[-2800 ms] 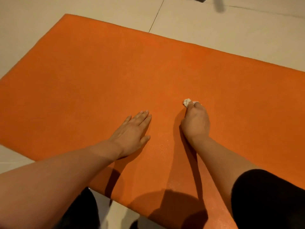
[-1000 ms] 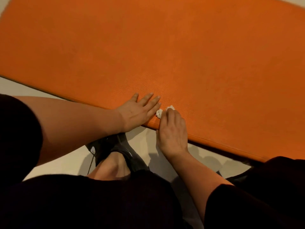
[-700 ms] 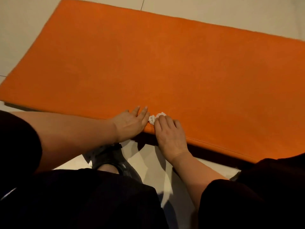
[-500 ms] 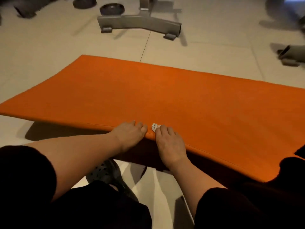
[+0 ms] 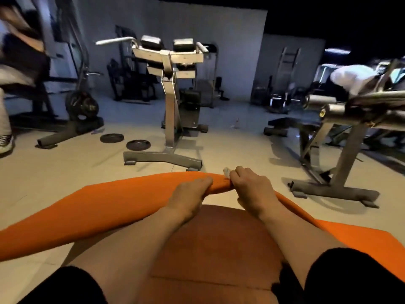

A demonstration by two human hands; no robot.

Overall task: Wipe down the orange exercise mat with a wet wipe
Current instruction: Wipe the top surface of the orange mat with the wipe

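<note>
The orange exercise mat (image 5: 105,207) is lifted off the floor, its near edge raised high in front of me and its sides drooping left and right. My left hand (image 5: 188,197) grips that raised edge with curled fingers. Just to its right, my right hand (image 5: 252,189) grips the same edge and also pinches the small white wet wipe (image 5: 226,172), which sticks out above the knuckles. The mat's shaded underside (image 5: 219,242) faces me between my forearms.
A grey dumbbell stand (image 5: 168,119) is straight ahead on the tiled floor, with two black weight plates (image 5: 125,141) to its left. A bench frame (image 5: 341,150) is at right. A person's leg and shoe (image 5: 5,137) show at far left.
Both hands moved from the flat mat surface to its near edge, took hold of it and lifted it up. My view rose from the mat to the gym room.
</note>
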